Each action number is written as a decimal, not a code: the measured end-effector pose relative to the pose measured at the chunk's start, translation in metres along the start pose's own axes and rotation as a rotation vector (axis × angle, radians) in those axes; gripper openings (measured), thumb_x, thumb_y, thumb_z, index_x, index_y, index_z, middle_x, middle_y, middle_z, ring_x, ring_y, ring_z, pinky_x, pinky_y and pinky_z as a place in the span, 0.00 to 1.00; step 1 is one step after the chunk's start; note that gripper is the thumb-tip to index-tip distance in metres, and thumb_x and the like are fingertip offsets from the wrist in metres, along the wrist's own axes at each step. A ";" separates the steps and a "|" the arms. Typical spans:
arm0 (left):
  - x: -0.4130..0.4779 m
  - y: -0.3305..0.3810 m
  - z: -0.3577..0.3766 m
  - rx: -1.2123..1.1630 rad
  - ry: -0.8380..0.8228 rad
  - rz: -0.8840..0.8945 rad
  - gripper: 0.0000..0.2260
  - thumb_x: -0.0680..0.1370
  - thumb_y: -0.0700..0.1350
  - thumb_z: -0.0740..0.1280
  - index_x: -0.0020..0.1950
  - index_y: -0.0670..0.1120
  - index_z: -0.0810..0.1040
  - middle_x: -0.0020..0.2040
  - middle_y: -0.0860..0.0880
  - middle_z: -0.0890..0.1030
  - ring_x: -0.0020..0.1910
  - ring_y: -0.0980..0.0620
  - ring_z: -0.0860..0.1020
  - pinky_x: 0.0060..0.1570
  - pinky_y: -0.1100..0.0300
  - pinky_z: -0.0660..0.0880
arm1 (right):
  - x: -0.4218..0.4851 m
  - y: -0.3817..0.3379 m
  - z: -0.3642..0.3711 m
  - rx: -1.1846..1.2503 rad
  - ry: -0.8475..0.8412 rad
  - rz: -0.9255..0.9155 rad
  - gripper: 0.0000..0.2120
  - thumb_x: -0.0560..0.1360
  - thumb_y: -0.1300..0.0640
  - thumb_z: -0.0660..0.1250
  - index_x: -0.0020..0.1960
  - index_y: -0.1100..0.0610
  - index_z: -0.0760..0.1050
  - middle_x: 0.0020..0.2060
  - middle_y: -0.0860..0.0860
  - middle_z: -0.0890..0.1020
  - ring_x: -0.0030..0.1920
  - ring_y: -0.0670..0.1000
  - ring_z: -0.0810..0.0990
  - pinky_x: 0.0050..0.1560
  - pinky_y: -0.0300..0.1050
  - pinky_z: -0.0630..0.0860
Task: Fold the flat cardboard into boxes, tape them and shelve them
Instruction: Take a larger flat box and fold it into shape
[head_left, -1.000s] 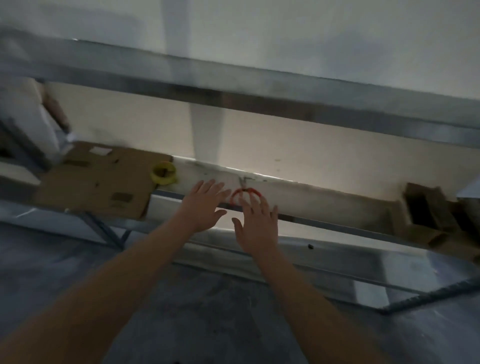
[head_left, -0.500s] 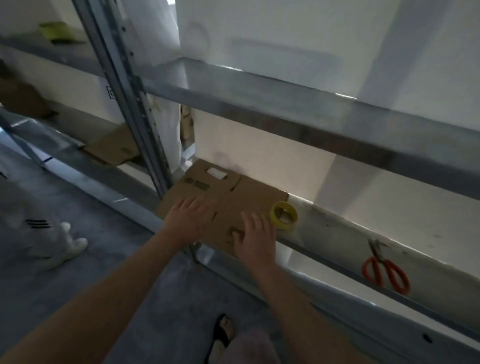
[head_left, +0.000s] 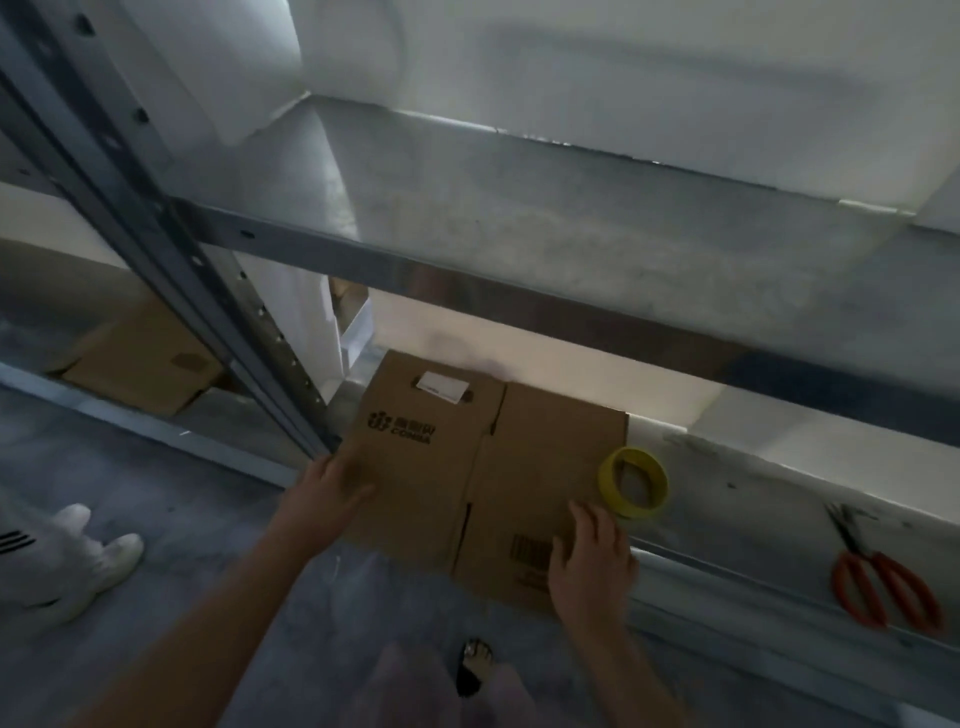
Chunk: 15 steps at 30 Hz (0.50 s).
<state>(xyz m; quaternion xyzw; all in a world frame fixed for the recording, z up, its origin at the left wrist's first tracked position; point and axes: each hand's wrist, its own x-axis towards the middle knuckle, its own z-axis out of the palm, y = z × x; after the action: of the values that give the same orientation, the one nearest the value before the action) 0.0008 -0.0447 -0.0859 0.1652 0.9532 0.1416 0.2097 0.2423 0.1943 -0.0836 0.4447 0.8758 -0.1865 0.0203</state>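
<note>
Moved: both hands lay side by side on top of the flat cardboard (head_left: 457, 467) half a second ago. They have since slid apart to its opposite edges.
Left hand (head_left: 327, 493): the thumb lies on top at the left edge and the rest curls out of sight beneath, apparently pinching the sheet.
Right hand (head_left: 592, 561): bent fingers (head_left: 587, 514) close over the near right corner, beside the barcode.
Cardboard position: flat on the lower shelf (head_left: 753, 493), with its near edge overhanging the floor.
Risk, tape: the tape roll (head_left: 632, 483) sits touching or just beside the right edge. Dragging the sheet out could knock it off the shelf.
Risk, snag: the metal upright (head_left: 171, 260) stands just beside the left corner and could catch it.
Risk, sag: the centre crease may hinge between the two grips.
Materials: the cardboard is matte brown corrugated board with slotted flaps, a printed logo and a white label. The roll is a smooth yellow ring. The shelf is dull, scuffed sheet metal.
Elsewhere: orange-handled scissors (head_left: 883, 582) lie well apart to the right.
</note>
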 end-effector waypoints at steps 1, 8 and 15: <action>0.007 0.000 0.000 -0.030 -0.014 -0.001 0.32 0.77 0.65 0.59 0.76 0.52 0.59 0.73 0.44 0.66 0.68 0.41 0.69 0.65 0.43 0.69 | 0.000 0.002 -0.001 0.007 -0.001 0.063 0.23 0.79 0.46 0.61 0.73 0.45 0.65 0.73 0.48 0.65 0.72 0.54 0.61 0.67 0.56 0.66; 0.032 -0.002 -0.005 -0.236 -0.083 0.035 0.29 0.78 0.59 0.63 0.76 0.60 0.55 0.69 0.40 0.65 0.63 0.40 0.71 0.61 0.43 0.73 | 0.006 -0.004 -0.005 0.440 0.060 0.314 0.26 0.76 0.51 0.69 0.72 0.51 0.68 0.71 0.57 0.65 0.68 0.59 0.69 0.65 0.55 0.71; 0.018 -0.016 -0.020 -0.339 -0.041 0.148 0.30 0.77 0.55 0.67 0.74 0.62 0.55 0.67 0.45 0.63 0.58 0.48 0.70 0.62 0.44 0.71 | 0.010 -0.009 -0.005 0.500 0.047 0.339 0.29 0.74 0.48 0.73 0.72 0.52 0.68 0.69 0.59 0.68 0.66 0.60 0.71 0.65 0.55 0.70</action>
<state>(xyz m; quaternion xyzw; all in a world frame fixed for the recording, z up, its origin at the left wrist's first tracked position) -0.0280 -0.0567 -0.0803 0.2002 0.8965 0.3120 0.2427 0.2297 0.1996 -0.0779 0.5798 0.7164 -0.3799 -0.0791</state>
